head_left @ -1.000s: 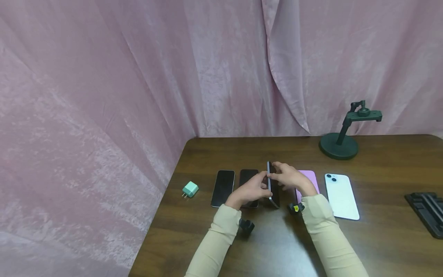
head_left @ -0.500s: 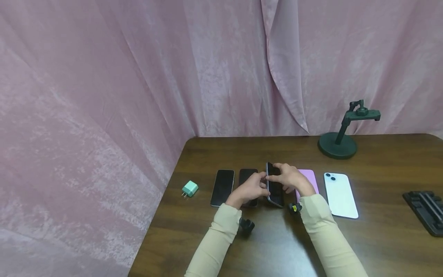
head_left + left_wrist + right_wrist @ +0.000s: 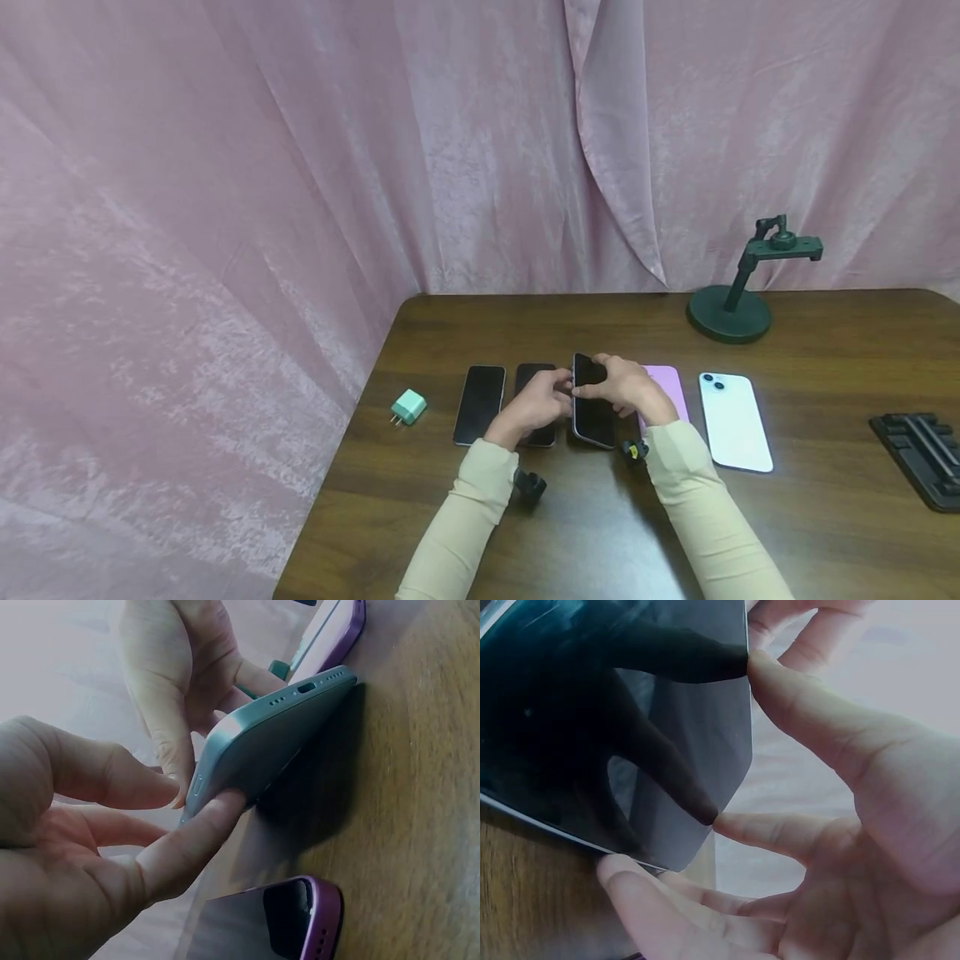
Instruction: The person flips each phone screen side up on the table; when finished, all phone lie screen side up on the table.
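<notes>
A pink velvet curtain (image 3: 300, 150) fills the background behind your brown wooden table (image 3: 585, 533). Two pale sleeves (image 3: 465, 517) extend across it, each with a small dark wrist camera (image 3: 529, 485) at the cuff. To the right of centre stands a dark green stand (image 3: 738, 285), upright on a round base; near the right border lies a flat black accessory (image 3: 918, 457).

Your right hand (image 3: 632, 387) grips the far end of the dark-screened phone (image 3: 593, 425), its thumb on the left long edge and its other fingers spread around the far corner. Your left hand (image 3: 534, 408) holds the same phone from the left, one digit against the side edge and another on the back. The phone is tilted, left edge raised and screen facing up and to the right, between your hands near the middle of the row.

A white phone (image 3: 737, 425) lies back up, farthest right in that row. A lilac phone (image 3: 670, 383) is partly covered by your right hand, and a purple-edged phone (image 3: 531, 379) by your left. Beside the latter lies a black phone (image 3: 480, 404). Smallest is the mint-green charger (image 3: 409, 405), at the left, its prongs exposed.
</notes>
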`<state>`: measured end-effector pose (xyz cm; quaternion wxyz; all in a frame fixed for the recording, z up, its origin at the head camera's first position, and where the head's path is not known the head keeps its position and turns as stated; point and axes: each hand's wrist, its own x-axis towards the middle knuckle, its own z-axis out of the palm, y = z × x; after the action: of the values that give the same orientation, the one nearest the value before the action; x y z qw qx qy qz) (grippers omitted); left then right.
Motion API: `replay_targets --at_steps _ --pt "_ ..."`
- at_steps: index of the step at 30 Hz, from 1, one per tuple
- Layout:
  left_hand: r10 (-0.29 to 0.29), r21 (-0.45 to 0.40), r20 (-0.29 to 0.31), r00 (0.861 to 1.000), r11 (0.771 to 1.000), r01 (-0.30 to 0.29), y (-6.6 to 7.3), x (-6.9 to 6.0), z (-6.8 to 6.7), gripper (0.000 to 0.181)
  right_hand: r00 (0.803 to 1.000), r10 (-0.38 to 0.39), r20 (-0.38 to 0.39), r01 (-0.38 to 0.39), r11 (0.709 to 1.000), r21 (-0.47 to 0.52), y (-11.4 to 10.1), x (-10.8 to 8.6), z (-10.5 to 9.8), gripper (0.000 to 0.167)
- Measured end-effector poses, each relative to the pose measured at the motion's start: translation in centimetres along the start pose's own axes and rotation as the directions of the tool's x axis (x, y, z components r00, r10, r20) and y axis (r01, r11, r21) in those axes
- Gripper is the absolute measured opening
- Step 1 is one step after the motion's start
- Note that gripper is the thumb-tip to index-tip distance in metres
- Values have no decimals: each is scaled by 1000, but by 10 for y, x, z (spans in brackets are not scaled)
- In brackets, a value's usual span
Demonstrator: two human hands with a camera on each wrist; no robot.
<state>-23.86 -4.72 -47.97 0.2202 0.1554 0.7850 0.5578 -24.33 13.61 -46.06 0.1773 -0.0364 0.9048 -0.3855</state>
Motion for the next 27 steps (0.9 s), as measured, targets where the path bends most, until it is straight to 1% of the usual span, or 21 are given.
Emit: replay_targets --at_steps 3,5,12,17,20,27 --pt "-18 15 -23 1000 1000 19 1 0 -2 68 1000 -10 -2 10 1000 -15 0 1 0 84" --pt "-27 26 -37 999 999 28 1 0 -2 71 1000 -13 -10 13 1000 -27 0 2 1 84" --pt "-52 75 -64 997 996 57 2 0 -1 71 998 -22 -55 16 994 -107 2 3 4 87" --pt "-52 86 -64 997 995 58 4 -1 -1 71 996 -40 -86 21 978 -209 1 3 5 87" --pt "-52 95 -64 997 994 58 3 -1 -1 72 994 -45 -100 18 968 -251 0 3 6 86" --pt "-47 118 -55 997 992 53 -1 2 2 75 993 -25 -116 -6 965 -262 -2 3 9 84"
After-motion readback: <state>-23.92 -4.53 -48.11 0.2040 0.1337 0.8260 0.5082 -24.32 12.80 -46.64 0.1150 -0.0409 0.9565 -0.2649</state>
